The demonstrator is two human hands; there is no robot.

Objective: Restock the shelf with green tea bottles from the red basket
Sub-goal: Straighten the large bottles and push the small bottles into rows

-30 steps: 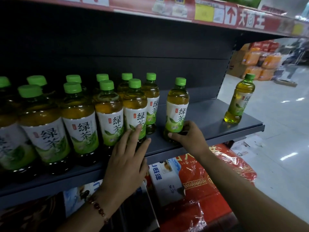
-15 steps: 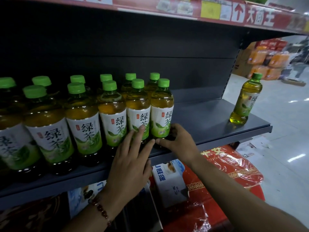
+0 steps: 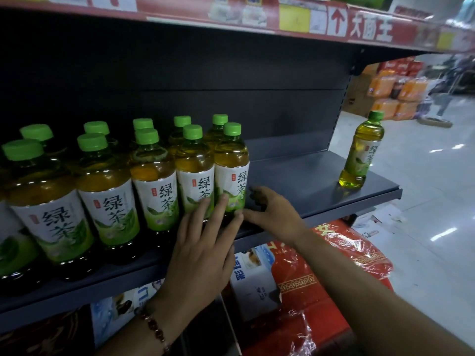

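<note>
**Both hands at the end bottle of the front row**

Left hand [image 3: 203,255]: fingers straight and together, laid flat against the lower fronts of the last two front-row bottles; fingertips reach the green part of the labels; nothing gripped. A beaded bracelet [image 3: 154,327] sits on that wrist.

Right hand [image 3: 275,217]: just right of the end bottle [image 3: 231,173], thumb extended toward its base, near the left fingertips; fingers loosely curled above the shelf board and closed round nothing; whether the thumb touches the bottle cannot be told.

End bottle: upright, green cap, white-and-green label with Chinese characters, amber tea; stands at the right end of the front row, touching its neighbour [image 3: 195,173] on the left.

Green tea bottles [image 3: 108,199]: two rows, all upright, packed side by side along the left part of the dark grey shelf [image 3: 303,183]; back row visible mostly as caps and shoulders.

Lone bottle [image 3: 361,152]: same kind, upright, near the shelf's right front corner, well apart from the group; bare shelf board between.

Above: a red price strip [image 3: 257,19] with yellow tags and white characters along the upper shelf edge. Below: red plastic-wrapped packs [image 3: 341,255] and a white-and-blue carton [image 3: 253,283]. Right background: orange wrapped goods [image 3: 408,96] stacked on the shop floor, blurred. The red basket is not visible.
</note>
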